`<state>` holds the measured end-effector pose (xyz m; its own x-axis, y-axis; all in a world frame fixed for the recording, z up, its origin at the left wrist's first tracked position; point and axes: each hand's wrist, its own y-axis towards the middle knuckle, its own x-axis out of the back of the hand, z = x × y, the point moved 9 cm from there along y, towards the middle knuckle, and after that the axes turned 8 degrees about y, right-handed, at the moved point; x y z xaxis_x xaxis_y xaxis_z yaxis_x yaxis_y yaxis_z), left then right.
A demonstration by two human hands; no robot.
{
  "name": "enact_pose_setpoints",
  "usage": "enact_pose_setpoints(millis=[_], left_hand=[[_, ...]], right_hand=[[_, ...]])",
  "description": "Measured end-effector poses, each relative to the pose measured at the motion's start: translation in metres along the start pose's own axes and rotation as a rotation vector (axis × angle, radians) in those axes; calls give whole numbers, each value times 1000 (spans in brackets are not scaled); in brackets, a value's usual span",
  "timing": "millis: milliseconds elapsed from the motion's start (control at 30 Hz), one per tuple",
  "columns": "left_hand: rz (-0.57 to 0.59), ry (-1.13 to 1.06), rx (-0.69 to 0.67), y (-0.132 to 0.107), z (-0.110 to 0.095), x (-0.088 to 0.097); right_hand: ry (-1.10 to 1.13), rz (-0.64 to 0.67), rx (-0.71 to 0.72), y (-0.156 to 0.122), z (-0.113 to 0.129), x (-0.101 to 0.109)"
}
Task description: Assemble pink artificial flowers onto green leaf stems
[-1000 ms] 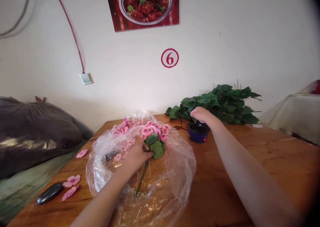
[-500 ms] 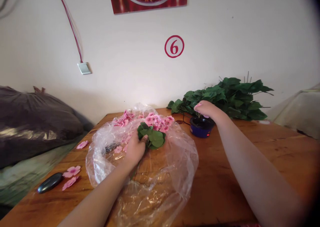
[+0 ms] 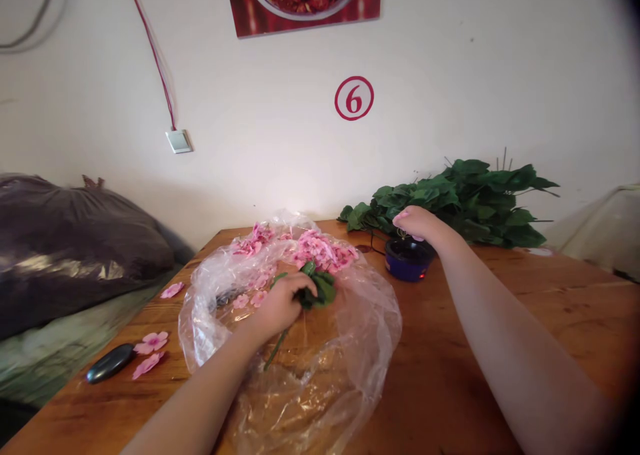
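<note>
Left hand clenched the light, springy artificial leaf sprig low on its stiff stem; right hand curled above a blue dish, grip unclear.

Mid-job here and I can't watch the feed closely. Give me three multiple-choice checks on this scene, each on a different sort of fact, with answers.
1. Where is the dark blue bowl relative to the clear plastic bag?
A) Inside it
B) To its right
C) Under it

2. What colour are the loose blossoms beside the black oval object?
A) Yellow
B) White
C) Pink

3. What is the left hand doing?
A) Gripping a green-leaved stem
B) Lying flat and empty
C) Pressing on the bowl

Answers:
1. B: the bowl stands on the wooden table, outside the plastic.
2. C: their petals show pink.
3. A: its fingers close around the stem.
</note>
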<state>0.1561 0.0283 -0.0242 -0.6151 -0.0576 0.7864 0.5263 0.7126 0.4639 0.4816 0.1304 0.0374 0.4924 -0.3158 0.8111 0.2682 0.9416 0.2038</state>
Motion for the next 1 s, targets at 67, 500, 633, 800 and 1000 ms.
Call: enact_pose_setpoints(millis=[67,500,633,800,1000], left_hand=[[146,91,-121,-3,-14,-9],[126,-98,301,-8,10,-10],[109,100,380,-7,25,-15],[69,273,465,-6,35,-16],[152,305,439,-4,36,-32]], right_hand=[[1,1,2,-1,0,0],[-5,14,5,-1,0,-1],[-8,15,2,-1,0,-1],[-9,20,-8,-1,-2,-2],[-13,21,-25,0,-3,-4]])
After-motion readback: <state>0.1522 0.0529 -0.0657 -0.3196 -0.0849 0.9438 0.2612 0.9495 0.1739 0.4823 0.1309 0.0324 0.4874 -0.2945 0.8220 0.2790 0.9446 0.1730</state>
